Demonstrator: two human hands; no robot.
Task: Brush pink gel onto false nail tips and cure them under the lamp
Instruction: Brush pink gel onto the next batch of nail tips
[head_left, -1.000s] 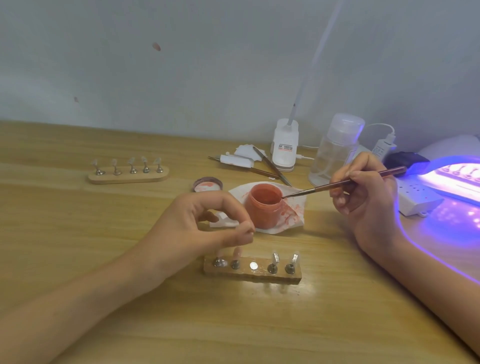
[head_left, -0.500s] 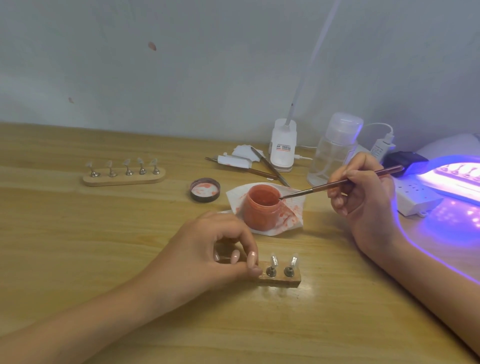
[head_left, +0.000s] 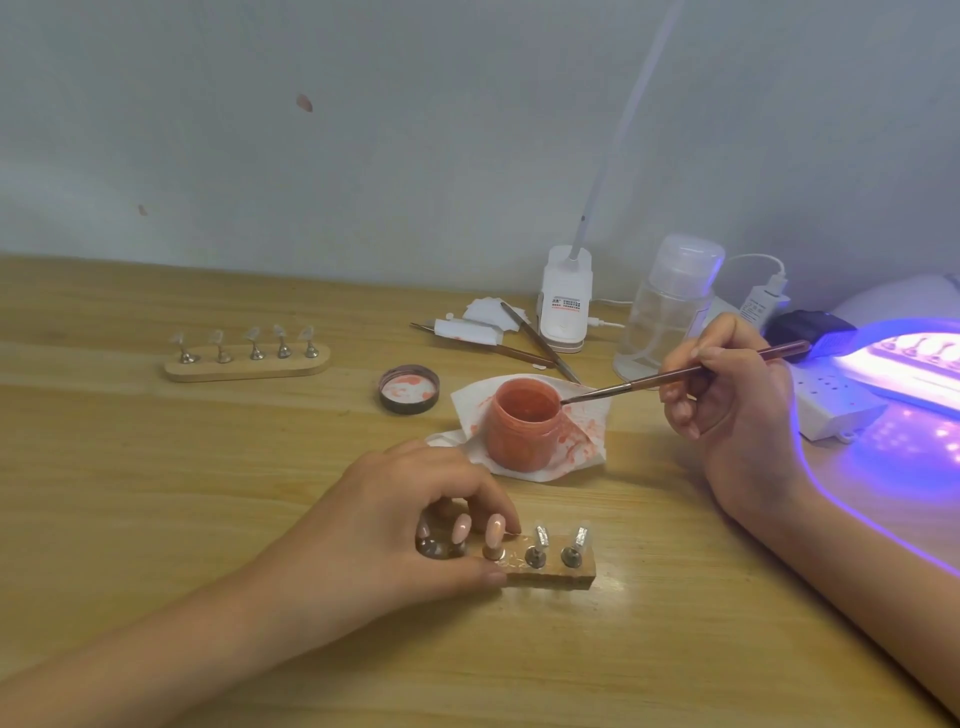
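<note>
Gripping the near wooden holder (head_left: 550, 574) by its left end, the left hand (head_left: 415, 525) is curling its fingers over the stands there, with the thumb pressing the front edge. The right hand (head_left: 737, 410) is pinching the brush (head_left: 644, 383), whose tip is dipping at the rim of the open gel jar (head_left: 524, 423).

The lamp (head_left: 914, 374) is glowing violet just beyond the right wrist. A loaded brush lingering near that light is risking gel hardening in the bristles.

The jar is standing on a stained tissue (head_left: 582, 447), so a brush dragging hard on the rim could be sliding or tipping it.

Two clear nail tips (head_left: 542, 535) are standing uncovered at the holder's right end. The curled fingers are crowding the other stands and could be knocking a tip askew.

An overfilled brush could be dripping between jar and holder.
</note>
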